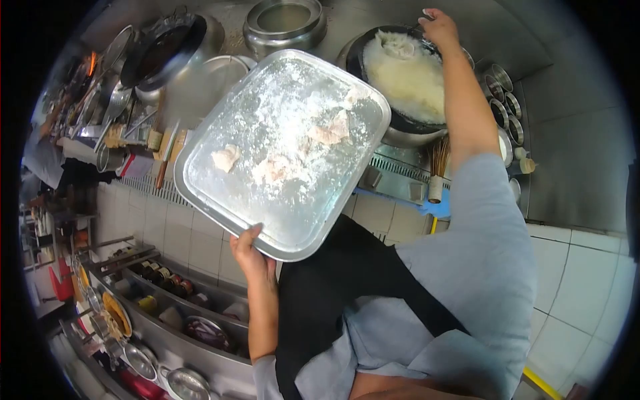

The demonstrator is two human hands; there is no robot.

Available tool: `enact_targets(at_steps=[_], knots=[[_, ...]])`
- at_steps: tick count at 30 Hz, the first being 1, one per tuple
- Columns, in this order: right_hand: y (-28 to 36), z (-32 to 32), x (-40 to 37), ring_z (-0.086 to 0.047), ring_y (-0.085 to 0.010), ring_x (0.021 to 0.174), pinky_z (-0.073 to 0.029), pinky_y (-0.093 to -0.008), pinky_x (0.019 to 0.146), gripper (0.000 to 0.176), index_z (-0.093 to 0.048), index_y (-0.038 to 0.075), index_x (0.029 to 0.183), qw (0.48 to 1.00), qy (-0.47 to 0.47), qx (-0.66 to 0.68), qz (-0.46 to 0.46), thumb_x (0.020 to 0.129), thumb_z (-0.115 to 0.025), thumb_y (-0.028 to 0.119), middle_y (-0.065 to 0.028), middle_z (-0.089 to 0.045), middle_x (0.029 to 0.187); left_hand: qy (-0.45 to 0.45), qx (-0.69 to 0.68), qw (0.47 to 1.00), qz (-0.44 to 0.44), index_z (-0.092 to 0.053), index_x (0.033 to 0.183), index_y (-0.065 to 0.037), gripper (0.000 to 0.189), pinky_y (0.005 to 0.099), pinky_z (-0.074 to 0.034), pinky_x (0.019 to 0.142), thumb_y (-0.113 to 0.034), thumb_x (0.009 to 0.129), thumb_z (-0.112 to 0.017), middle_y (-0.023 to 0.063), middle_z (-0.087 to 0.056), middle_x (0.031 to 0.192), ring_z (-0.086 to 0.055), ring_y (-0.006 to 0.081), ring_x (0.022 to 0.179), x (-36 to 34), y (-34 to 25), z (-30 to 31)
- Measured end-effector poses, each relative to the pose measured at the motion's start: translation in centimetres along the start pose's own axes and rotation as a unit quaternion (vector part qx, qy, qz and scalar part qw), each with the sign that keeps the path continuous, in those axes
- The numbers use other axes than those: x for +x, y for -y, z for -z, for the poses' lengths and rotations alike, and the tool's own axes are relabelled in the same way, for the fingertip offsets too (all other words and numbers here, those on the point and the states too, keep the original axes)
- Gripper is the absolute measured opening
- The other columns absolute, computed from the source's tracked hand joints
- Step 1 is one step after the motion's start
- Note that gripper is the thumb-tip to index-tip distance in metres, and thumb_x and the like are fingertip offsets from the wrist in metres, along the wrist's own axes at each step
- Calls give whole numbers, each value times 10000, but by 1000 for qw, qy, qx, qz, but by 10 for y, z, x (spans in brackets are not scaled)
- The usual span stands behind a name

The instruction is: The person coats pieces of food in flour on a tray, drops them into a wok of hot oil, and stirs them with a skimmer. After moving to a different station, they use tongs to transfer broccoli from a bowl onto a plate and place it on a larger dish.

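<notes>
My left hand point(250, 252) grips the near corner of a metal tray point(220, 200), thumb over the rim. The tray is tilted and dusted with white powder that looks like flour. Several pale, coated pieces of food point(226, 158) lie on it. My right hand point(440, 30) is stretched out above the far right rim of a wok point(359, 57). Its fingers are partly bent and apart, whitish at the tips, with nothing visible held. Pale foaming oil point(407, 80) fills the wok, and a light coated piece point(396, 45) floats near its far side.
A metal pot point(283, 23) stands behind the tray, and a dark wok point(163, 50) sits further left. A bamboo brush point(437, 173) stands in front of the frying wok. Metal cups point(503, 100) line the right side. Bottles point(160, 273) and strainers point(187, 383) fill the lower left.
</notes>
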State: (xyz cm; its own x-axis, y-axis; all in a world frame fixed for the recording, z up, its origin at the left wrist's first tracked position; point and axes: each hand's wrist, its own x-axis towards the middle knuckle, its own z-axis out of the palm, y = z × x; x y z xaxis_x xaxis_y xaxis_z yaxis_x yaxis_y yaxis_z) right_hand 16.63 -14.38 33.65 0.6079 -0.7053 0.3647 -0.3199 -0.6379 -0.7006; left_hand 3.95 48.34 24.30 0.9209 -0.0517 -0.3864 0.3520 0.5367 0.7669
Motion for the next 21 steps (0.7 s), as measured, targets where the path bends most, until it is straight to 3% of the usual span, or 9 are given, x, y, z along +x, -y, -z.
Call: enact_targets(at_steps=[1,5,7,9,10,12,16,20,21], knots=[[12,3,-18,-705,-189,783,-577,-287,687,413,-662,76,1270,1000,7,0,0,882,-737,194,-54,-704,1098,-7,0,1000,1,-541,1174,102,441,409,-592,812,10,742,-559,196,-629,1020,-676,316,903,1,3,2],[96,18,-141,-668,-161,918,-568,-323,758,453,-634,80,1309,947,282,99,116,892,-742,217,-48,-677,1198,29,-19,999,5,-522,1223,111,480,412,-581,827,7,757,-563,197,-627,1058,-668,313,929,5,8,9],[108,-1,-188,-642,-212,1069,-535,-360,913,541,-622,86,1335,891,397,-11,221,860,-777,293,-90,-657,1250,51,-25,998,-2,-506,1259,117,513,414,-566,871,12,760,-559,200,-620,1092,-657,318,983,1,3,5],[100,-22,-214,-602,-286,1185,-458,-392,1047,676,-607,100,1367,872,389,-87,285,797,-818,397,-153,-614,1327,70,-38,997,4,-499,1283,111,530,412,-551,906,14,765,-554,205,-615,1122,-648,325,1019,3,2,10],[99,-31,-220,-602,-286,1185,-458,-392,1047,676,-607,100,1367,873,384,-92,285,797,-818,397,-153,-614,1327,79,-39,996,10,-496,1293,107,538,414,-549,910,14,766,-554,205,-613,1128,-645,327,1027,4,1,12],[108,-42,-230,-552,-345,1266,-429,-409,1083,826,-593,117,1392,903,379,-101,176,720,-838,530,-205,-572,1372,90,-43,995,14,-492,1303,102,546,415,-547,915,14,768,-554,205,-612,1133,-642,329,1035,4,0,16],[123,-49,-255,-541,-381,1264,-437,-414,1072,898,-599,151,1393,911,328,-194,158,674,-817,644,-228,-583,1307,97,-57,994,10,-496,1302,94,545,419,-546,918,15,766,-557,204,-610,1140,-641,328,1038,1,-7,15],[126,-49,-276,-551,-370,1236,-454,-409,1042,793,-646,158,1332,927,297,-158,165,687,-836,579,-203,-582,1310,103,-44,994,3,-500,1292,93,530,411,-541,927,19,770,-552,202,-611,1149,-644,322,1037,-2,-6,20],[135,-49,-292,-561,-365,1218,-461,-418,1022,685,-672,164,1263,911,328,-146,202,708,-817,539,-196,-589,1308,108,-37,993,-8,-501,1291,92,527,412,-542,926,20,771,-551,201,-611,1151,-643,321,1042,-2,-6,19]])
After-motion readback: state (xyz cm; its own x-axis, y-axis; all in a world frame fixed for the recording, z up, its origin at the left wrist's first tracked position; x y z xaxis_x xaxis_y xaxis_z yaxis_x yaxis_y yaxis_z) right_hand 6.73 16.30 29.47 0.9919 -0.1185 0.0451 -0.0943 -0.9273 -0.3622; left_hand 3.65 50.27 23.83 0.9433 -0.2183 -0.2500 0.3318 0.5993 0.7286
